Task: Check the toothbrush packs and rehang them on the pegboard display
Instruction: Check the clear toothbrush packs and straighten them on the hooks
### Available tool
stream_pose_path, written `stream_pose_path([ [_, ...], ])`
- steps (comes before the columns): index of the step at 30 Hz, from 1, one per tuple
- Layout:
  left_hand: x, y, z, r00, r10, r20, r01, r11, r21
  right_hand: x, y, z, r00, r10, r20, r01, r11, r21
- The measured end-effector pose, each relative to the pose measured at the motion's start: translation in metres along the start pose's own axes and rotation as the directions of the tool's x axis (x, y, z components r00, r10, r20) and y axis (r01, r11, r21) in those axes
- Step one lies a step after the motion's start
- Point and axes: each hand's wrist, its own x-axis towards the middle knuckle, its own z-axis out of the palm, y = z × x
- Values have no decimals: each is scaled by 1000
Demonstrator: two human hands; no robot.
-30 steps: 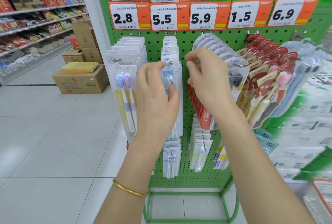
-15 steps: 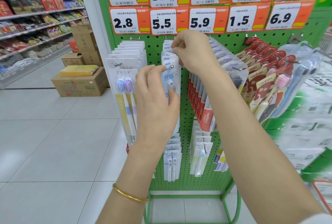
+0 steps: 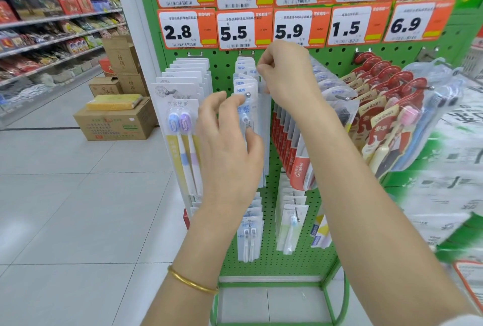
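At the green pegboard (image 3: 226, 64), the left hand (image 3: 230, 147) pinched the front toothbrush pack (image 3: 245, 110) while the right hand (image 3: 285, 72) gripped a rear pack (image 3: 252, 72) by its top.

Head view, single wide-angle lens.
Position: worn on the person's head, standing near the front of the green pegboard display (image 3: 337, 60).
Facing: forward and down, with price cards (image 3: 235, 30) along the top edge and floor tiles (image 3: 78, 208) below.
Range: close. Both forearms enter from the bottom edge, and the left hand (image 3: 230, 147) and right hand (image 3: 285, 72) meet the toothbrush packs (image 3: 247, 85) mid-frame.
Far left: aisle shelves (image 3: 52, 19).
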Motion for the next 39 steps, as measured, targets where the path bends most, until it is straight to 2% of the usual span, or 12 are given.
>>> stream_pose_path([
  [6, -5, 3, 2, 997, 21, -80, -20, 1000, 7, -14, 6, -6, 996, -16, -83, 10, 998, -65],
  [10, -16, 8, 2, 996, 19, -91, -26, 997, -77, -38, 10, -21, 993, -29, -115, 23, 998, -56],
  [15, -39, 16, 8, 999, -38, -27, 29, 962, -270, -80, 23, -40, 991, -38, -130, 54, 991, 123],
  [20, -69, 22, 24, 980, -133, 145, 176, 922, -344, -125, 46, -43, 994, 100, -46, -80, 946, 314],
  [22, -80, 22, 30, 947, -141, 290, 251, 885, -391, -142, 56, -45, 986, 170, 3, -156, 901, 405],
  [24, -90, 24, 34, 877, -141, 459, 370, 808, -459, -158, 66, -48, 975, 215, 46, -212, 863, 458],
  [26, -101, 27, 39, 818, -149, 555, 458, 753, -472, -172, 75, -49, 966, 252, 57, -248, 846, 472],
  [30, -122, 34, 52, 770, -199, 606, 558, 671, -488, -203, 100, -41, 913, 409, -2, -341, 763, 549],
  [33, -131, 33, 63, 694, -331, 640, 691, 557, -461, -237, 120, -24, 859, 506, 70, -465, 719, 516],
  [36, -137, 28, 76, 634, -416, 652, 762, 477, -437, -271, 131, -5, 858, 470, 209, -512, 744, 430],
  [39, -141, 30, 83, 614, -445, 652, 780, 466, -417, -289, 135, 5, 862, 449, 235, -506, 752, 422],
])
